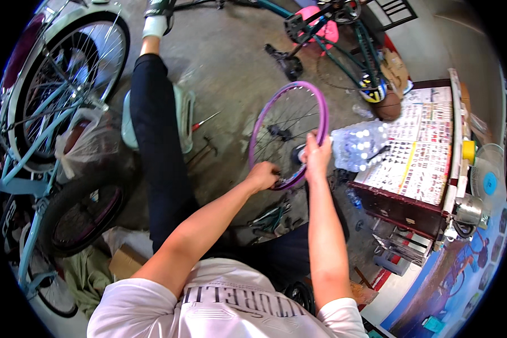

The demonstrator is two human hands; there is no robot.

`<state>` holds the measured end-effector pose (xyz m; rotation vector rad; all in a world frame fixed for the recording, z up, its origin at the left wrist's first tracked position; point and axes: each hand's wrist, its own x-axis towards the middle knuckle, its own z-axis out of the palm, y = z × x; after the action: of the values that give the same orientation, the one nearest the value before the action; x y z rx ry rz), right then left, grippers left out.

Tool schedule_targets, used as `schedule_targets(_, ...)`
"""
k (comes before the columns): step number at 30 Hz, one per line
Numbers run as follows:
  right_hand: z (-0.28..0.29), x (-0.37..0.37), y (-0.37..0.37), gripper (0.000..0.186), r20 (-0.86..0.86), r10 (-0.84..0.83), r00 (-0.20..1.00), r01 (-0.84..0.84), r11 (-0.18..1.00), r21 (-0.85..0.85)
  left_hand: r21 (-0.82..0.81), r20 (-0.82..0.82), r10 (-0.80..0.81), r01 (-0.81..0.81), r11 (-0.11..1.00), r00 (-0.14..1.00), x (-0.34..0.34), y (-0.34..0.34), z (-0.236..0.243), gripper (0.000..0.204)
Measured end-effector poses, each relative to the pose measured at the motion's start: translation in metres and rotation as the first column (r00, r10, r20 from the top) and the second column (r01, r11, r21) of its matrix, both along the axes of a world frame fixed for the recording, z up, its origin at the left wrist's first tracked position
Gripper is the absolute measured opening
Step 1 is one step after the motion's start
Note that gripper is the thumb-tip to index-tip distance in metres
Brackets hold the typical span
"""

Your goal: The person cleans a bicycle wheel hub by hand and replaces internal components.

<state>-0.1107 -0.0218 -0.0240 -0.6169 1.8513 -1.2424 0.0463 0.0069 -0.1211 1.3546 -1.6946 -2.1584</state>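
Observation:
A purple spoked bicycle rim point(258, 121) is held upright and slightly tilted between my hands. My left hand point(263, 176) has its fingers curled at the rim's lower left, where dark fingertips or a small part I cannot make out show. My right hand point(316, 153) grips the right side of the rim. Past the rim, a bubble-wrap package point(356, 147) lies against a dark red cabinet point(397, 200). A red-handled screwdriver point(204, 122) and a hammer point(208, 143) lie on the floor to the left, beside my outstretched leg.
Bicycles point(31, 169) crowd the left side; a dark green bike frame point(329, 48) is at the top. A loose black tyre point(56, 231), a pale plastic stool point(183, 124), a basketball point(387, 107), cardboard and assorted tools surround me on the concrete floor point(219, 67).

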Motion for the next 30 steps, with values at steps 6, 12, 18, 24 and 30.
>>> schedule_targets(6,0.011,0.013,-0.001,0.020,-0.102,0.046,0.994,-0.046,0.999,0.003,0.555,-0.226,0.292,-0.123,0.823,0.929,0.007,0.006,-0.021,0.044)
schedule_targets(12,0.012,0.029,-0.017,0.020,-0.091,0.117,0.989,-0.119,0.993,-0.011,0.297,-0.084,-0.066,0.088,0.951,0.994,-0.002,-0.022,-0.003,0.031)
schedule_targets(18,-0.022,0.027,-0.036,0.020,-0.326,0.129,0.937,-0.151,0.988,-0.043,0.176,0.119,-0.212,0.189,0.966,0.970,-0.006,-0.039,0.006,0.016)
schedule_targets(24,-0.016,0.023,-0.043,0.020,-0.348,0.078,0.934,-0.090,0.996,-0.017,-0.234,0.418,-0.186,0.303,0.924,0.889,-0.006,-0.041,0.014,0.031)
schedule_targets(30,-0.019,0.012,-0.027,0.020,-0.366,0.037,0.930,-0.038,0.999,0.005,-0.189,0.507,-0.151,0.280,0.941,0.849,-0.012,-0.034,0.030,0.033)
